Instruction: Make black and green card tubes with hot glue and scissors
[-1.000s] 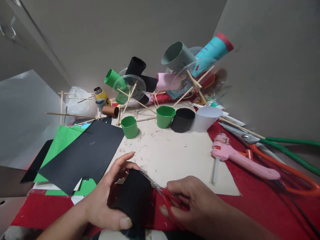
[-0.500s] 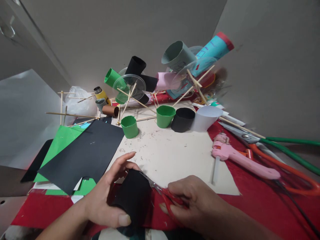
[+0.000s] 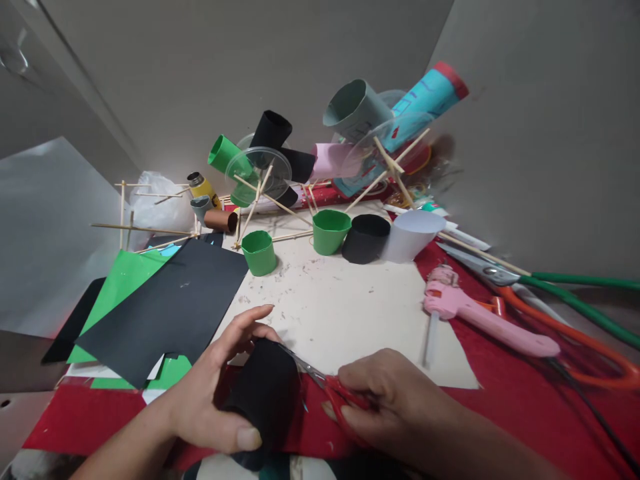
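At the table's point(image 3: 500, 407) near edge, the left hand point(image 3: 210, 403) wraps its fingers round a black tube point(image 3: 265, 390), steadying it against scissors point(image 3: 320, 380) gripped by the right hand point(image 3: 390, 400).

Dim, even indoor light; strong wide-angle distortion, blurred edges.

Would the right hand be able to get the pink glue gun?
Probably yes: the pink glue gun lies uncovered just beyond the right hand, nothing between them. But that hand holds the red scissors.
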